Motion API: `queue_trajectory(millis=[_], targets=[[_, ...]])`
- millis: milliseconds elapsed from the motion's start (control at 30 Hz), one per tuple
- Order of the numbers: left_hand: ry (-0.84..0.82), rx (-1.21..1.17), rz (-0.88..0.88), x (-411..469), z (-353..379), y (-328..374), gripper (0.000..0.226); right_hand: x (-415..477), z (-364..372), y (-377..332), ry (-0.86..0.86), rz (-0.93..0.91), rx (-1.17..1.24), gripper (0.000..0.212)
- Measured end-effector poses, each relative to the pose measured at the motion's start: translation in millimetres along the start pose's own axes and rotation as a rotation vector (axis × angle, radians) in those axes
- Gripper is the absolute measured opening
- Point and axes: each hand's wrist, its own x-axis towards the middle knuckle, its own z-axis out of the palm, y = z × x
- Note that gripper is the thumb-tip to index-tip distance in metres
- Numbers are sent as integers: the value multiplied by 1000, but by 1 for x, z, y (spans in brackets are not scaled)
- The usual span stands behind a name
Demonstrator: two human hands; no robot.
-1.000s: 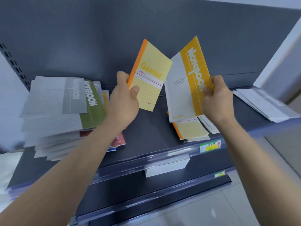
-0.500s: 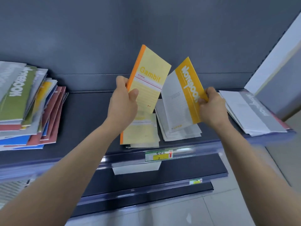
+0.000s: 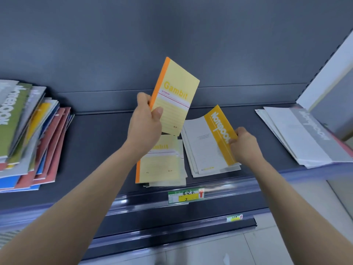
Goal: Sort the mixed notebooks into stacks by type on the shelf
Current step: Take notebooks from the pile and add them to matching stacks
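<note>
Left hand (image 3: 145, 124) grips a Gambit notebook (image 3: 176, 96) upright, long axis twelve to six. Its matching Gambit stack (image 3: 164, 169) lies on the shelf (image 3: 99, 150) at six o'clock, just below that hand. Right hand (image 3: 245, 145) pinches a gold notebook (image 3: 219, 134), tilted on the white stack (image 3: 215, 172) at three o'clock.

Head view, seemingly close, faces down onto shelf (image 3: 105, 142).
</note>
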Motion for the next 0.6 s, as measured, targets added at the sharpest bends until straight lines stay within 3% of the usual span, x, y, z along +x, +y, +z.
queue_trajectory(millis=[367,600], targets=[[-41,3,19,9,52,30,9,39,-52,52,165,57,-148,27],[-17,0,-4,-6,123,73,8,65,-84,104,38,27,-345,22]])
